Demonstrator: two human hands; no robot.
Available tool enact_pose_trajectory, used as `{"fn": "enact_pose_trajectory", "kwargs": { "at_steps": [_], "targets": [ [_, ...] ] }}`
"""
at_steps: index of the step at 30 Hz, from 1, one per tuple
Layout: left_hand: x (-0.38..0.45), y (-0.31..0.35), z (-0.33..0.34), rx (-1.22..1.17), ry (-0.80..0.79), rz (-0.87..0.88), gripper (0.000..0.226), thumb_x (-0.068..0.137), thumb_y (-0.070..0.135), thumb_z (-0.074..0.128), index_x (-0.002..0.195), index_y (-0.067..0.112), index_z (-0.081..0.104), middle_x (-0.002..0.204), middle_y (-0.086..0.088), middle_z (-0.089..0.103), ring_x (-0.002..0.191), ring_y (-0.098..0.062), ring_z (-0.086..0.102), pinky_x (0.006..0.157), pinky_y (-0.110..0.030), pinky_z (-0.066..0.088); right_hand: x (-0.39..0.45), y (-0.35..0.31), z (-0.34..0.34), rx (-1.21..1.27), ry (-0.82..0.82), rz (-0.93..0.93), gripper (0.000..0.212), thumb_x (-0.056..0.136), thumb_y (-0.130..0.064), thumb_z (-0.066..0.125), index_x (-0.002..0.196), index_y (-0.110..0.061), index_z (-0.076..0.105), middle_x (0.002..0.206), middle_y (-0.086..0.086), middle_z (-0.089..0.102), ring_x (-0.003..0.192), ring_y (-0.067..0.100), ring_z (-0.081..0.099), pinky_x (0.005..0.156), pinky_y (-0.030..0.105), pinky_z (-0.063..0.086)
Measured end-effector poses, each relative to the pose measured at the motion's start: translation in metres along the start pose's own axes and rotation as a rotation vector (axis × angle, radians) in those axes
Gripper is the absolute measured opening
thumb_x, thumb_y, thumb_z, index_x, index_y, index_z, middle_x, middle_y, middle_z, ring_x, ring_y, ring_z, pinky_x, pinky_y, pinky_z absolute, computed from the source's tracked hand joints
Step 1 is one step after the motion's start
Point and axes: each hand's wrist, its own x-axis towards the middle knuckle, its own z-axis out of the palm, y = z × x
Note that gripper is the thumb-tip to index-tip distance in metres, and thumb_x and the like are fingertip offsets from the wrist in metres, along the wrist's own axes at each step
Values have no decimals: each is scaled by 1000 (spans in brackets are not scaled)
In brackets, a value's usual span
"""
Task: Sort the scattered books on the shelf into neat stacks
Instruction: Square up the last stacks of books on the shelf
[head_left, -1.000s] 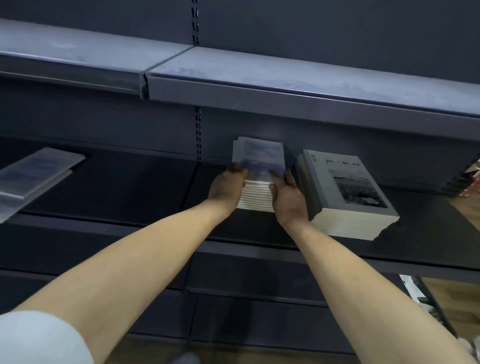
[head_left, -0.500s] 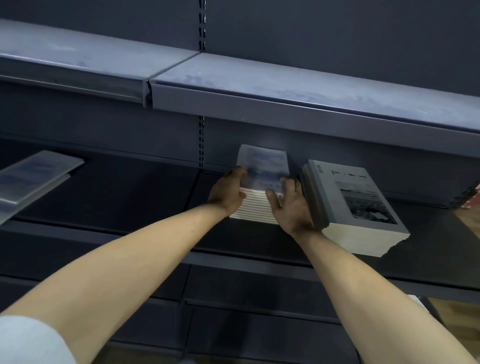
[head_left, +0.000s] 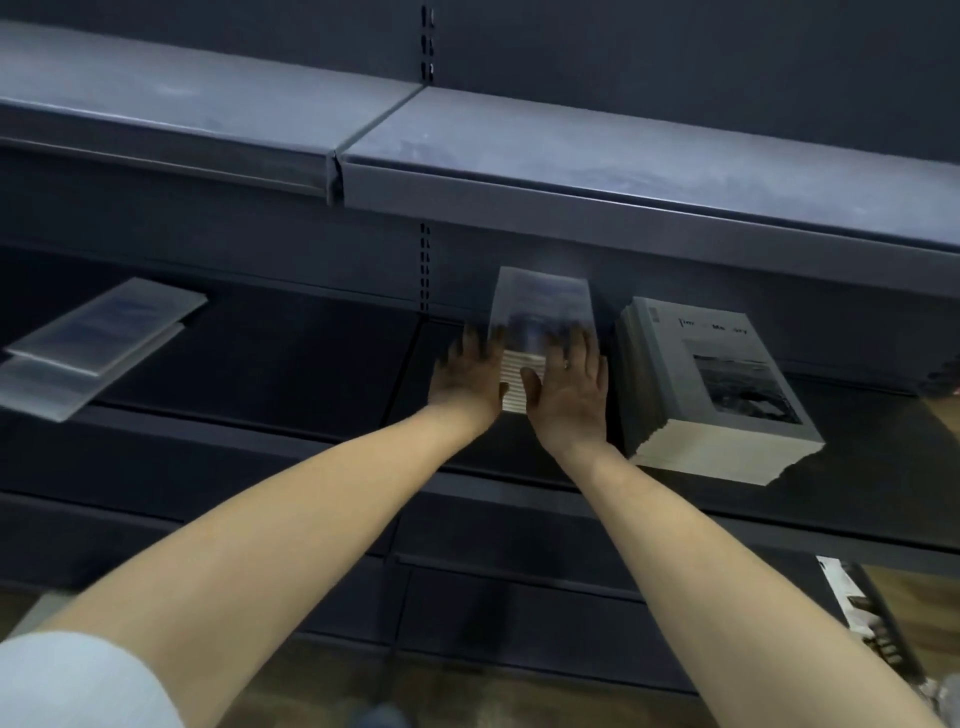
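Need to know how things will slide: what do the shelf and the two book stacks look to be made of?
Shelf: looks like dark painted sheet metal, matt, with folded front edges and slotted uprights. Small stack between the hands: paper books, pale page edges showing; the top cover seems glossy, though it is blurred. Large stack beside it: paperbacks with matt grey printed covers and cream page edges.

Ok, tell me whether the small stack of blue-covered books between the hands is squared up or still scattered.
Squared up: the small stack of blue-covered books shows page edges in one even column.
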Motion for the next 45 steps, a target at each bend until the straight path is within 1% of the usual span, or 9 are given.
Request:
{"fn": "enact_pose_trajectory", "kwargs": {
  "at_steps": [6,10,16,23,28,34,37,42,45],
  "targets": [
    [-37,-47,-3,118,18,-101,84,97,34,50,154,22,-10,160,-20,1,145,-37,16,115,-46,23,-22,-49,-4,16,-59,-178,57,100,-37,39,152,-17,26,163,11,8,150,31,0,121,49,-2],
    [-54,-89,-3,256,133,-118,76,97,41,45,155,19,1,158,-24,12,144,-39,18,115,-51,23,-32,-89,0,16,-133,-309,56,102,-34,35,154,-18,24,163,11,8,150,30,-5,120,48,-8],
    [-73,-166,-19,228,186,-197,69,96,41,44,154,19,15,156,-25,19,142,-40,23,113,-51,24,-31,-165,24,32,-192,-420,57,100,-38,40,153,-18,29,161,15,14,150,32,-2,120,50,-6],
    [-111,-312,-38,256,146,-343,73,90,36,55,152,20,19,154,-23,20,141,-37,22,113,-48,24,-37,-311,71,69,-276,-536,56,97,-34,51,147,-15,37,156,17,28,147,35,14,119,53,12],
    [-130,-415,-54,296,87,-396,69,90,32,55,151,25,23,152,-21,22,138,-36,25,110,-45,27,-53,-413,99,170,-381,-579,60,94,-32,53,148,-17,32,156,12,28,146,32,17,118,50,17],
    [-138,-491,-61,251,6,-408,70,90,27,59,150,27,25,157,-21,13,143,-36,18,114,-47,23,-47,-482,126,199,-423,-563,55,93,-32,57,142,-13,39,147,10,41,134,28,38,108,44,33],
    [-136,-512,-58,233,-14,-376,77,88,25,63,153,25,21,158,-21,12,144,-37,16,115,-48,22,-33,-500,135,202,-451,-499,59,97,-33,53,146,-9,34,154,12,34,140,27,33,110,41,33],
    [-122,-533,-55,173,26,-408,87,86,20,65,154,14,11,154,-22,19,143,-36,19,115,-47,22,-14,-521,148,130,-531,-474,77,95,-53,50,154,-15,20,163,7,13,149,22,14,116,41,28],
    [-113,-543,-55,113,63,-423,90,85,20,64,154,14,8,152,-21,22,139,-37,24,113,-46,25,-1,-531,159,45,-554,-491,76,98,-50,44,156,-17,9,164,7,6,150,22,8,118,42,23]
  ]
}}
